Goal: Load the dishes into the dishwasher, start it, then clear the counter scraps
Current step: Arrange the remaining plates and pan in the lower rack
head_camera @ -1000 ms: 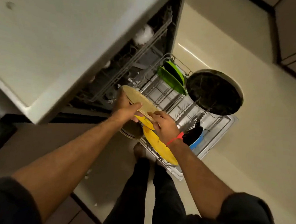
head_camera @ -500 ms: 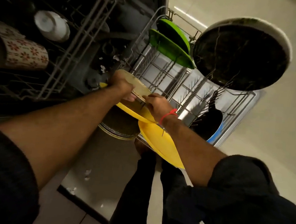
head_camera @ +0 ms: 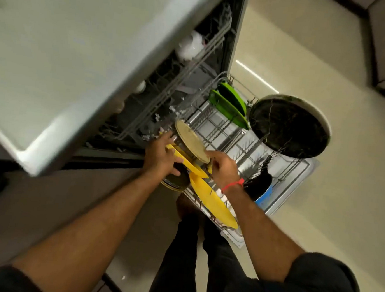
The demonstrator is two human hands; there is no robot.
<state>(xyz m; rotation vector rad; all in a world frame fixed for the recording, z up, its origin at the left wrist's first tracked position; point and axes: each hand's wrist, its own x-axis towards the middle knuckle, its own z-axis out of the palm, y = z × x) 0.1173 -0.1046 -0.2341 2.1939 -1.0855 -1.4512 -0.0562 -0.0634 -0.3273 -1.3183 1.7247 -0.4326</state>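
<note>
Counter (head_camera: 56, 56) overhangs open dishwasher; lower rack (head_camera: 294, 175) pulled out. Big dark pan (head_camera: 288, 127) at rack's far edge, green plates (head_camera: 230, 107) behind. Left hand (head_camera: 161, 155) grips yellow plate (head_camera: 186, 161); right hand (head_camera: 222, 168) pinches tan plate (head_camera: 192, 141) upright at rack's near-left corner.

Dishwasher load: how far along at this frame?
Done: two green plates, a large dark platter and a yellow plate stand in the pulled-out lower rack. In hand: the left hand and right hand are at a beige plate standing on edge among the tines. Left: door is open, so starting it, and the counter scraps, are not yet done.
</note>
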